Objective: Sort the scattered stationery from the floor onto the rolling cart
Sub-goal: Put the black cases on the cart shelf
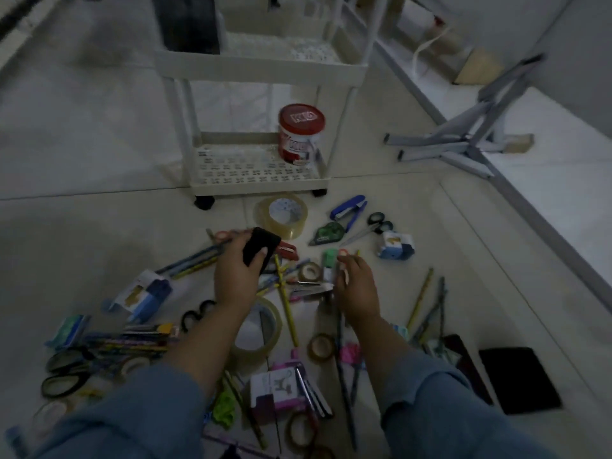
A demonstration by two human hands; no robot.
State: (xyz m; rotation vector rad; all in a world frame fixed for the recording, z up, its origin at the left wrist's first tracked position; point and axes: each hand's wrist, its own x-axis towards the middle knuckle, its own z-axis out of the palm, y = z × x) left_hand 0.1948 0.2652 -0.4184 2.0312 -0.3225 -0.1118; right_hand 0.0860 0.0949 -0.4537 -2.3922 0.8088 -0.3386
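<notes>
A person's left hand (pixel 235 276) grips a small black block (pixel 260 247), too dim to identify, above stationery strewn on the tiled floor (pixel 82 144). The right hand (pixel 357 289) hovers beside it, fingers loose and holding nothing. In the pile lie two large clear tape rolls, a far tape roll (pixel 281 215) and a near tape roll (pixel 256 329), and one blue stapler (pixel 349 207). The white rolling cart (pixel 258 185) just beyond carries one red-lidded tub (pixel 299 134) on its bottom shelf. A dark container (pixel 188 24) on the shelf above is cut off by the frame.
</notes>
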